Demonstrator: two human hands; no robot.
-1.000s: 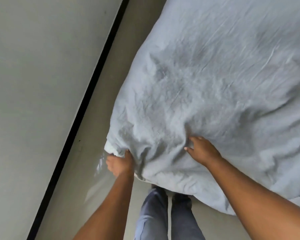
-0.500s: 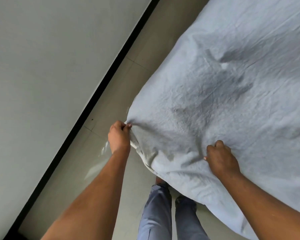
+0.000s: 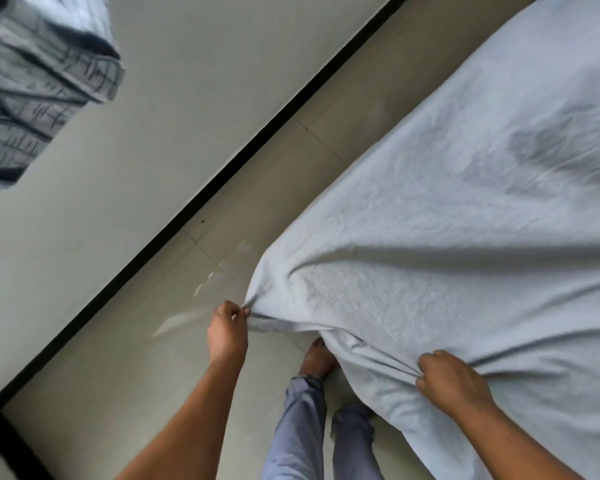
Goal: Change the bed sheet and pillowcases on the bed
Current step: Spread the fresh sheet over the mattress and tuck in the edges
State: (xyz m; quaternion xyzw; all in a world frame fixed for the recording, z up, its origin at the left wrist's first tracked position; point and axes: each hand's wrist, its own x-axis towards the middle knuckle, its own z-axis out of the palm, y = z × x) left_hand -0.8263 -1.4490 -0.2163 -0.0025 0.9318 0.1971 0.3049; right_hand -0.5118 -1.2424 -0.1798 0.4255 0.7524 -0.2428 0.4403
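Pale blue-grey, the bed sheet (image 3: 447, 237) lies crumpled across the right side of the head view, from the upper right corner down to the lower edge. A darker patch shows on it towards the upper right.

At the sheet's leftmost tip the person's left hand (image 3: 226, 332) pinches the corner between thumb and curled fingers, holding it out over the floor (image 3: 136, 375). The right hand (image 3: 452, 382), fingers curled, grips a bunch of cloth on the near edge. The edge between the two grips is gathered into folds, and long creases fan out from both hands across the sheet.

Between the forearms, legs in blue-grey trousers (image 3: 302, 427) stand on beige tiles. One bare foot (image 3: 317, 355) sits just at the sheet's hanging edge.

A black skirting strip (image 3: 222, 174) runs diagonally between the floor and a pale wall (image 3: 170, 116). In the upper left corner hangs a white patterned cloth (image 3: 32, 81) crossed with dark lines, too blurred to identify.
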